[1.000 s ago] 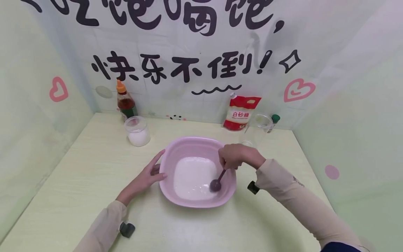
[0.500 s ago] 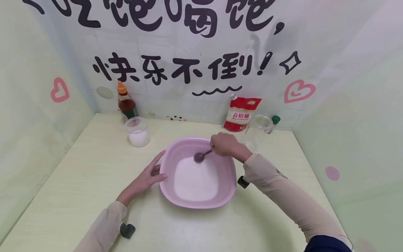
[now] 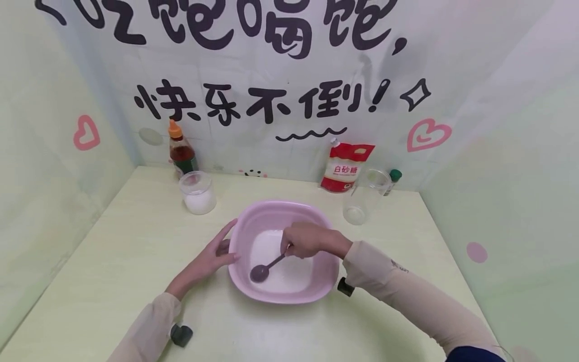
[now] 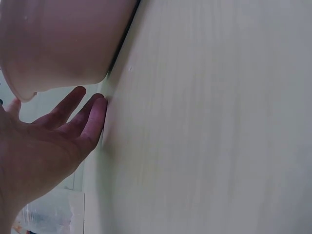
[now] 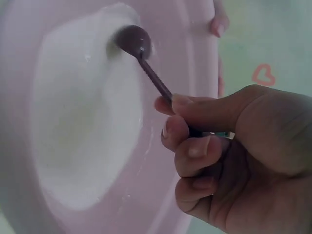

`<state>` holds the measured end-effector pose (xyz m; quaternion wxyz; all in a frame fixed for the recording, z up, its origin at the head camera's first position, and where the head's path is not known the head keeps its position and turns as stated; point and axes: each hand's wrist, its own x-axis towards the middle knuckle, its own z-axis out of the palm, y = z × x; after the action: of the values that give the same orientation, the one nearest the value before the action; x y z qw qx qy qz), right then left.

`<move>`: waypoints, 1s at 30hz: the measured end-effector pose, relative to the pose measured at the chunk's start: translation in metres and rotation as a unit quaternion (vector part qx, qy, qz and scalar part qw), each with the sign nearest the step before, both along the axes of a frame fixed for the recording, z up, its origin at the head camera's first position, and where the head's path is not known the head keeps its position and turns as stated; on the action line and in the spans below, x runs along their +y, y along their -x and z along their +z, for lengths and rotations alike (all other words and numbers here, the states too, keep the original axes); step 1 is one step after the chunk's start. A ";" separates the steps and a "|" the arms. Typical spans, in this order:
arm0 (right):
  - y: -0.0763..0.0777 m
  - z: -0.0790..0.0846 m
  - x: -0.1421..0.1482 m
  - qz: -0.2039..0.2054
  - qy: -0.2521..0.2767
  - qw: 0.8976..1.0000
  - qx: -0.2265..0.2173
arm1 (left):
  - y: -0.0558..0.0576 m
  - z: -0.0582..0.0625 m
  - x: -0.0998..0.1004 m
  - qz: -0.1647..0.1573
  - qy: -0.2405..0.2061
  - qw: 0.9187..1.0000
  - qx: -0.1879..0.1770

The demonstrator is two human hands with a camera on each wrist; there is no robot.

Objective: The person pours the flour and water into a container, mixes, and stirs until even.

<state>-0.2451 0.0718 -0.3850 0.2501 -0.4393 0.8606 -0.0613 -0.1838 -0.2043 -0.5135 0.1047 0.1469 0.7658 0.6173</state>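
Note:
My right hand point(image 3: 308, 240) grips a dark purple-brown spoon point(image 3: 260, 273) by its handle over a pink plastic basin point(image 3: 323, 284). In the right wrist view, the thumb and curled fingers pinch the handle, and the spoon's bowl point(image 5: 134, 41) is at the edge of the white liquid point(image 5: 73, 131). The spoon points toward the basin's near left side. My left hand point(image 3: 205, 260) steadies that basin from the left, thumb and forefinger at its rim. Its fingers point(image 4: 92, 122) extend beside the outer wall in the left wrist view.
Behind the basin at left stand a lidless clear jar of white powder point(image 3: 199, 198) and an orange-capped sauce bottle point(image 3: 182, 156). At the back right are a red sugar pouch point(image 3: 344, 168), a clear container point(image 3: 362, 201) and a green-capped bottle point(image 3: 394, 177). Walls enclose the table point(image 3: 113, 261).
The spoon has swept from the basin's near right to its far side, then to the near left, my right hand moving with it. My left hand stays at the rim.

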 end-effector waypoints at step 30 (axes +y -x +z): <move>0.032 0.015 0.009 -0.084 -0.043 0.994 0.059 | 0.000 0.000 0.000 -0.005 -0.025 1.000 -0.006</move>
<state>-0.2772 0.0811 -0.3702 0.2110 -0.3573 0.9096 -0.0191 -0.1835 -0.2044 -0.5136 0.1090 0.1496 0.7484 0.6369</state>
